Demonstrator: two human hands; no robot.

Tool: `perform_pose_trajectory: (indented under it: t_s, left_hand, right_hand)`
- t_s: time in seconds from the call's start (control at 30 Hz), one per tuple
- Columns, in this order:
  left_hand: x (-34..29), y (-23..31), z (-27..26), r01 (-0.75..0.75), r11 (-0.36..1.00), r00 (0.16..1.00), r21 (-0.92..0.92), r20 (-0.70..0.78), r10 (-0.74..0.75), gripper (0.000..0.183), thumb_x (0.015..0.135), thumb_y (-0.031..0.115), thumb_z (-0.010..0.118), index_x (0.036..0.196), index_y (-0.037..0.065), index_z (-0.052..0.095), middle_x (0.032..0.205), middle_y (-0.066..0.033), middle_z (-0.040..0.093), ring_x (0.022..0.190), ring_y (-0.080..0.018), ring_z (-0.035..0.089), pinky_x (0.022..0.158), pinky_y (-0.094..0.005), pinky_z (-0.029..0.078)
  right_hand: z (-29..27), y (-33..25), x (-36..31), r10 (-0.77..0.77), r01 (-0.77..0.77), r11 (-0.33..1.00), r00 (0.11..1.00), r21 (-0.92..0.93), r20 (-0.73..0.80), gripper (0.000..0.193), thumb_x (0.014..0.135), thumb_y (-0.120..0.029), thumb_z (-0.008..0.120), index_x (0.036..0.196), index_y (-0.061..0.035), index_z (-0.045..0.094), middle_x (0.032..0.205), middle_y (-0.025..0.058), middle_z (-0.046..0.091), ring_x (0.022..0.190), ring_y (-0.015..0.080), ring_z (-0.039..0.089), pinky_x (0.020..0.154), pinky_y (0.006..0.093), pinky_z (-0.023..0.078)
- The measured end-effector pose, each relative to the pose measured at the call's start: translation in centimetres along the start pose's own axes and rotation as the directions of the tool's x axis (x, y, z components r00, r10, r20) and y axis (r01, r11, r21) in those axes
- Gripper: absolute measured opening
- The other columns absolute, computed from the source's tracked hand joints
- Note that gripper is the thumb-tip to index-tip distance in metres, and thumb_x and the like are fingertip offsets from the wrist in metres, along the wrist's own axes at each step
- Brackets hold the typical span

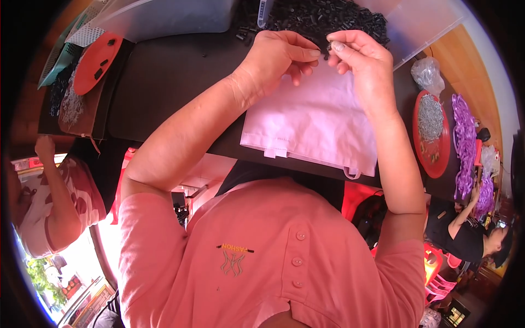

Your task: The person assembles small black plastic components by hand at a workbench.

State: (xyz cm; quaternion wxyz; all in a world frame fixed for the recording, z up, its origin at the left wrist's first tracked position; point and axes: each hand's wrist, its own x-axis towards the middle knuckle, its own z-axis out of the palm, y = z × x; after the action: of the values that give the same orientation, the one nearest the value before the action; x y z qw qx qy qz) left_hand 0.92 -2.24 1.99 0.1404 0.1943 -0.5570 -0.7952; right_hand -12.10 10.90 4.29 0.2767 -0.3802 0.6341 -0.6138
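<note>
Both my hands are raised over the far side of a dark table, their fingertips almost meeting. My right hand (361,54) pinches a small black part (328,48) between thumb and forefinger. Thumb and forefinger of my left hand (281,54) are pressed together just left of it; what they hold, if anything, is too small to make out. Beyond the hands spreads a heap of small black cylindrical pieces (328,16). A pale pink cloth (306,126) with small loops along its near edge lies below the hands.
At the right are a red plate (420,150) of small metal pieces, a clear plastic bag (428,75) and purple straps (464,147). A translucent bin (169,19) stands back left, near another red plate (87,74). Other people sit at both sides.
</note>
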Motion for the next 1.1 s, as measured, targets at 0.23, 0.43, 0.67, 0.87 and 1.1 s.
perform_pose_trajectory:
  t_s: [0.23,0.43,0.67,0.87,1.1]
  left_hand:
    - [-0.2,-0.1,0.5,-0.042,0.999,0.999,0.023,-0.002,0.042,0.016,0.086,0.006,0.066,0.097,-0.005,0.064,0.082,-0.0108,0.066,0.064,-0.0145,0.061,0.049,-0.027,0.046]
    - [-0.2,-0.4,0.6,-0.073,0.995,0.997,0.063,-0.012,0.074,0.013,0.085,0.006,0.067,0.093,-0.004,0.064,0.079,-0.0094,0.065,0.062,-0.0136,0.06,0.048,-0.0263,0.045]
    - [-0.7,-0.1,0.8,-0.145,0.974,0.988,0.171,-0.018,0.151,0.011,0.084,0.006,0.067,0.09,-0.003,0.065,0.074,-0.0059,0.064,0.06,-0.0109,0.058,0.048,-0.0242,0.044]
    - [-0.8,-0.3,1.1,-0.168,0.959,0.985,0.228,-0.01,0.175,0.012,0.084,0.006,0.067,0.092,-0.003,0.065,0.075,-0.0056,0.064,0.061,-0.0103,0.058,0.049,-0.0237,0.045]
    - [-0.5,-0.6,0.8,-0.164,0.973,0.986,0.161,0.051,0.158,0.014,0.084,0.004,0.066,0.096,-0.004,0.064,0.079,-0.0074,0.064,0.064,-0.0128,0.061,0.051,-0.0253,0.049]
  right_hand:
    - [1.4,1.2,-0.8,-0.034,0.031,0.999,0.996,-0.034,-0.085,0.017,0.089,-0.005,0.061,0.105,-0.0012,0.065,0.086,0.0018,0.064,0.075,0.0096,0.059,0.064,0.0219,0.043]
    - [1.7,1.6,-1.2,-0.134,0.12,0.985,0.985,-0.127,-0.111,0.01,0.088,-0.005,0.062,0.098,-0.0051,0.066,0.084,0.0005,0.065,0.07,0.0078,0.06,0.059,0.0216,0.046]
    - [1.8,1.6,-1.4,-0.142,0.123,0.98,0.984,-0.157,-0.11,0.01,0.088,-0.005,0.062,0.098,-0.0046,0.065,0.083,0.0004,0.065,0.071,0.0075,0.06,0.06,0.0212,0.047]
    - [1.5,1.3,-1.5,-0.158,0.138,0.974,0.982,-0.178,-0.102,0.011,0.088,-0.005,0.062,0.098,-0.004,0.066,0.085,0.0012,0.066,0.071,0.0076,0.06,0.061,0.0214,0.048]
    - [1.0,1.1,-1.5,-0.13,0.105,0.973,0.985,-0.203,-0.115,0.01,0.087,-0.003,0.062,0.096,-0.0032,0.068,0.082,0.0015,0.066,0.071,0.0078,0.059,0.062,0.0222,0.049]
